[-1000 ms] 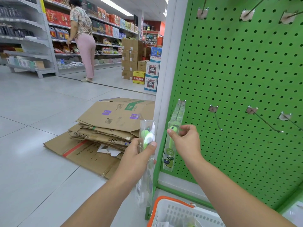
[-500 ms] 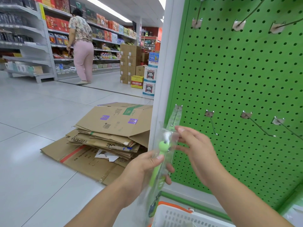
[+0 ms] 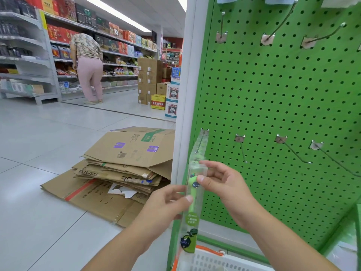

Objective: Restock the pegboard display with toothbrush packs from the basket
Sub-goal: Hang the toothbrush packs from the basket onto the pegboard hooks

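Pinching an upright toothbrush pack, head end up, both hands hold it.

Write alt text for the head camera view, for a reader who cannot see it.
Both hands, the left hand and right hand, hold a clear toothbrush pack upright before a green pegboard. Another pack hangs on its leftmost lower hook. Flattened cardboard boxes lie on the floor, left.

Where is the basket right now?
In the head view, the basket sits at the bottom edge, below both hands, at the foot of the green pegboard.
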